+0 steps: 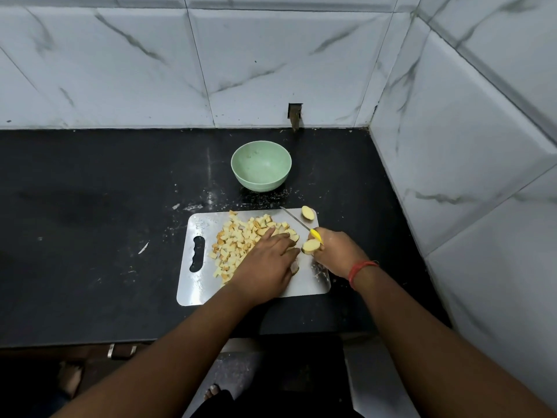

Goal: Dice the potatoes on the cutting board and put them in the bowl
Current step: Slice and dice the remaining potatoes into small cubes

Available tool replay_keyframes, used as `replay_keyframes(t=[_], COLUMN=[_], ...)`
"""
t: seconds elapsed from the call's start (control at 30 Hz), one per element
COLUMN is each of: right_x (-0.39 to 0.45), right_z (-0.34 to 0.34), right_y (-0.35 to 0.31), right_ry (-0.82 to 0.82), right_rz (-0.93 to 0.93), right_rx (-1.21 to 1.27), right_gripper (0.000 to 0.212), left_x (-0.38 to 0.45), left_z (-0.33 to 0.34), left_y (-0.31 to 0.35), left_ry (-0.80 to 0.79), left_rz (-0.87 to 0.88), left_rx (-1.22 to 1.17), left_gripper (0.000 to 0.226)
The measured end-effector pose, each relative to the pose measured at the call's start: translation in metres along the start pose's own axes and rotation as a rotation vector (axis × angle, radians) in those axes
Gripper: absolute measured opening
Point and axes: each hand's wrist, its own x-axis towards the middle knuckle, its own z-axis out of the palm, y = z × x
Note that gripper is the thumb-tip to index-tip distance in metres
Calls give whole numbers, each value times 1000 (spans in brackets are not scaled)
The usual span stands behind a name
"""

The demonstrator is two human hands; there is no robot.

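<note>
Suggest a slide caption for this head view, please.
Right hand holds knife beside diced potato; bowl empty.

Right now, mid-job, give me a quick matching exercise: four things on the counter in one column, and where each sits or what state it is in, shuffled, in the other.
Things:
1. bowl
2. knife
3. potato dice
4. potato half

Place or state:
A. piled on the cutting board, under the left hand
B. lying at the board's far right corner
C. held in the right hand, yellow handle
D. on the counter behind the board, with no dice in it

Pairs: 1-D, 2-C, 3-A, 4-B
</note>
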Motion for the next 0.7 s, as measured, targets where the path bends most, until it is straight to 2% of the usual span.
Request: replay_keyframes(t=[0.27,0.37,0.43,0.5,0.7], right_x=[2,-3,-5,-6,-7], right_z=[4,4,4,9,16], right_y=[6,11,16,18,15], right_ry=[-11,86,153,147,158], right_rz=[-52,-21,25,26,16], right_rx=[91,144,150,118,85], right_gripper=[22,31,27,26,42], left_x=[12,13,12,11,10], left_z=[12,15,18,20,21], left_y=[8,8,8,7,9], left_ry=[-90,-78,-67,-78,-95], left_rz=[41,28,16,9,-15], left_rx=[96,103,99,79,41], left_gripper=[55,58,59,60,66])
